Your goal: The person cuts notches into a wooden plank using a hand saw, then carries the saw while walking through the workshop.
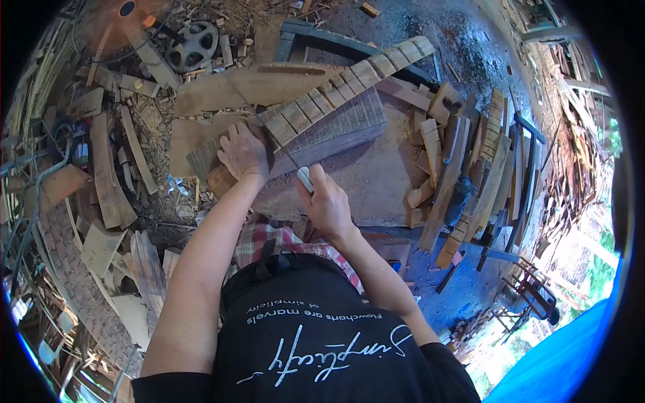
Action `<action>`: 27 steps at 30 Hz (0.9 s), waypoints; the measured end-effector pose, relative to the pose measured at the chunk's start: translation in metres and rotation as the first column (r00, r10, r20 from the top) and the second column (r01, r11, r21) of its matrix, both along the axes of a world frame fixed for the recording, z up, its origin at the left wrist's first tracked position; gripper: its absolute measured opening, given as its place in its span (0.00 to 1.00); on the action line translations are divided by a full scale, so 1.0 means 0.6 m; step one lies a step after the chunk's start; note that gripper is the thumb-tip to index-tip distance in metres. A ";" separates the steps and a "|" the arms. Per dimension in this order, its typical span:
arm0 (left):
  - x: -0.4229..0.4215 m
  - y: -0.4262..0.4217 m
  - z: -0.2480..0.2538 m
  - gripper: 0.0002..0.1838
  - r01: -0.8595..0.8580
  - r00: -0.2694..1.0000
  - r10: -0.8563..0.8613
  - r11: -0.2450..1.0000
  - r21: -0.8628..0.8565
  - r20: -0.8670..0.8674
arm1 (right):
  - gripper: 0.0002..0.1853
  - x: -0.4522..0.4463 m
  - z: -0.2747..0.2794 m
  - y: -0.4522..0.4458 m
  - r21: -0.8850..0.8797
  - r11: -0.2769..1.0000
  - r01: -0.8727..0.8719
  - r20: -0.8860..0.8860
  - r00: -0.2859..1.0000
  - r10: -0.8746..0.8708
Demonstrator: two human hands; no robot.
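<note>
My left hand [242,152] presses down on the lower end of a notched wooden strip [349,82], its fingers bent over the wood. Dark crosswise cuts run along the strip, which lies slantwise over a thick timber block [336,131] with a lined top. My right hand [327,205] is closed round the pale handle [305,179] of what looks like a handsaw. Its thin blade [290,156], seen nearly edge-on, runs up and left from the handle, beside the strip and close to my left hand.
Beneath the block lies a wide board [376,181]. Several curved timbers [447,185] and another notched strip [494,127] are stacked on the right. Offcuts [107,168] and a spoked wheel [193,47] lie to the left. A dark frame [349,43] stands beyond the board.
</note>
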State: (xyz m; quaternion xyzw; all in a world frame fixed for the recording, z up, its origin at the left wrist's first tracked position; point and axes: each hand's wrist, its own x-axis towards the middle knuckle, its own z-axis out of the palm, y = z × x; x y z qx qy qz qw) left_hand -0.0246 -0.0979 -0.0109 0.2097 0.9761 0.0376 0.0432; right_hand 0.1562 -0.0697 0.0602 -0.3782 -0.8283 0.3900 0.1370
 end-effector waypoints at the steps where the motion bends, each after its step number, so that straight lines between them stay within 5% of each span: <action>1: 0.000 0.001 0.002 0.13 0.013 1.000 -0.013 1.000 0.005 0.003 | 0.12 0.003 0.010 0.003 -0.007 1.000 -0.015 0.014 1.000 0.015; 6: 0.009 0.010 0.034 0.12 -0.010 0.999 0.008 0.999 0.043 0.037 | 0.13 0.134 0.065 -0.024 -0.127 0.992 -0.006 0.209 0.977 0.033; 13: -0.001 0.003 0.011 0.11 0.006 1.000 -0.006 1.000 0.017 0.019 | 0.13 -0.012 -0.015 0.007 -0.087 0.996 -0.012 0.053 0.998 0.016; 19: 0.005 0.011 0.028 0.11 -0.024 0.999 0.021 0.997 0.079 0.037 | 0.12 0.128 0.079 -0.019 -0.132 0.991 0.007 0.171 0.985 0.016; 27: 0.006 0.005 0.013 0.12 -0.025 0.999 0.024 0.999 0.044 0.024 | 0.12 0.019 -0.004 0.004 -0.067 0.997 -0.030 0.018 0.999 0.032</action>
